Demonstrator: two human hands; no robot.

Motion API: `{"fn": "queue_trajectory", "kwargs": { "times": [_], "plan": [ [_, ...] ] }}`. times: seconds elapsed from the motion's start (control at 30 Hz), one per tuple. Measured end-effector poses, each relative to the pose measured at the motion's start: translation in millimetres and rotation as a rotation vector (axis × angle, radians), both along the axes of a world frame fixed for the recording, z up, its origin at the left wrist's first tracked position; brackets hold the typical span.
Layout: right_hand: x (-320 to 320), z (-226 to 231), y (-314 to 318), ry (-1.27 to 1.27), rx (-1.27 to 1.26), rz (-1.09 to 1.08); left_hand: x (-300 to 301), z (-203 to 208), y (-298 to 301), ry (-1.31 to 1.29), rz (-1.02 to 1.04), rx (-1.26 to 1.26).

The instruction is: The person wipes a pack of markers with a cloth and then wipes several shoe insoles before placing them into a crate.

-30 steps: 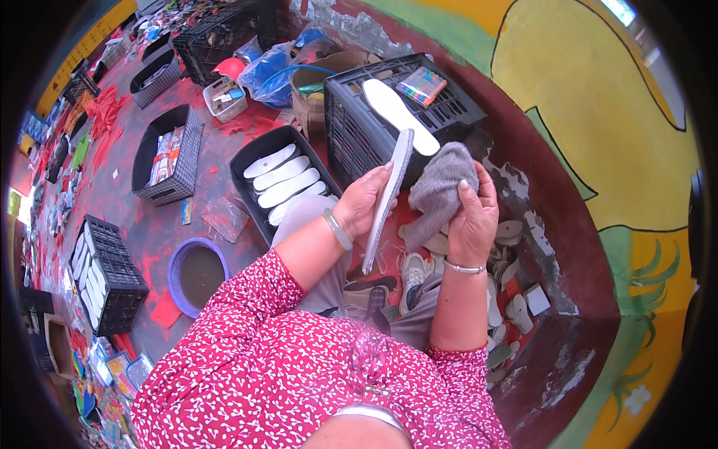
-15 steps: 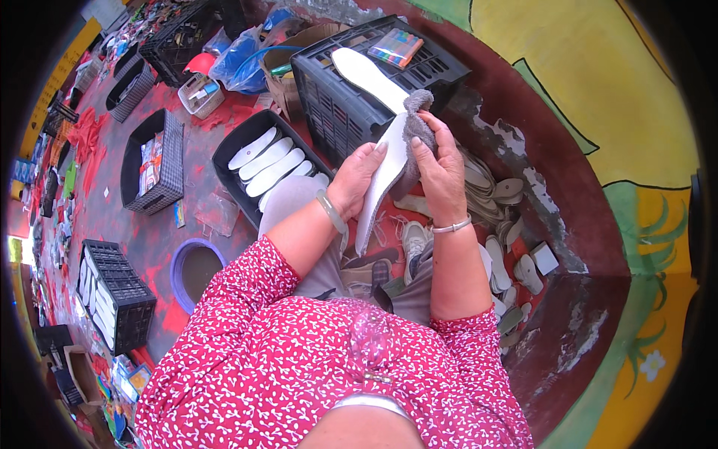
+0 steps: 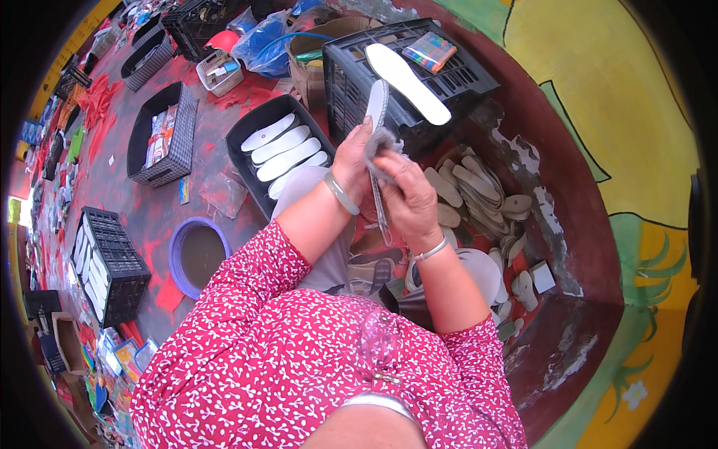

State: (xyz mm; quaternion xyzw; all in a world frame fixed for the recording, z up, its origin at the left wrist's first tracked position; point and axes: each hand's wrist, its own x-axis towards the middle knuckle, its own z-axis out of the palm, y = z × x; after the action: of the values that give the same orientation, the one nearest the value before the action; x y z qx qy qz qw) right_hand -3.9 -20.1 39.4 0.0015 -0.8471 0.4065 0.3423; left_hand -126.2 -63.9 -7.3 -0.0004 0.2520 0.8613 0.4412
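My left hand (image 3: 354, 161) is closed around a white shoe insole (image 3: 378, 105), held upright and nearly edge-on in front of me. My right hand (image 3: 410, 196) presses a fuzzy grey cloth (image 3: 383, 144) against the insole, its fingers bent over the cloth. Part of the insole's lower end shows between the hands. Just beyond, another white insole (image 3: 407, 82) lies on top of an upturned black crate (image 3: 344, 93), beside a pack of coloured markers (image 3: 430, 51).
Several white insoles fill a black basket (image 3: 238, 142) left of my hands. A purple basin (image 3: 176, 254) holds murky water. Loose insoles (image 3: 479, 183) are heaped by the wall at right. A black crate with insoles (image 3: 120, 280) and a checkered basket (image 3: 179, 150) stand at left.
The insole has turned from showing its white face to nearly edge-on. My right hand and the cloth have moved down and left along it, and the whole view has shifted slightly.
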Motion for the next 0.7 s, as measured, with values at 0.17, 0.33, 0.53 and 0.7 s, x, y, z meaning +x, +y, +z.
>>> {"fn": "queue_trajectory", "kwargs": {
  "times": [0.17, 0.33, 0.53, 0.7],
  "plan": [
    [10.2, 14.9, -8.6, -0.083, 0.297, 0.053, -16.6, -3.9, -9.0, 0.196, 0.094, -0.050],
    [31.3, 41.6, -12.3, -0.345, 0.364, 0.238, -17.5, 3.6, -9.4, 0.107, 0.263, -0.135],
    [35.7, 48.2, 15.8, -0.208, -0.242, -0.019, -8.0, -10.7, 2.7, 0.230, 0.168, -0.176],
    [6.2, 26.2, 48.3, 0.008, -0.186, -0.201, 20.2, -27.3, 17.4, 0.589, 0.121, -0.200]
  ]
}}
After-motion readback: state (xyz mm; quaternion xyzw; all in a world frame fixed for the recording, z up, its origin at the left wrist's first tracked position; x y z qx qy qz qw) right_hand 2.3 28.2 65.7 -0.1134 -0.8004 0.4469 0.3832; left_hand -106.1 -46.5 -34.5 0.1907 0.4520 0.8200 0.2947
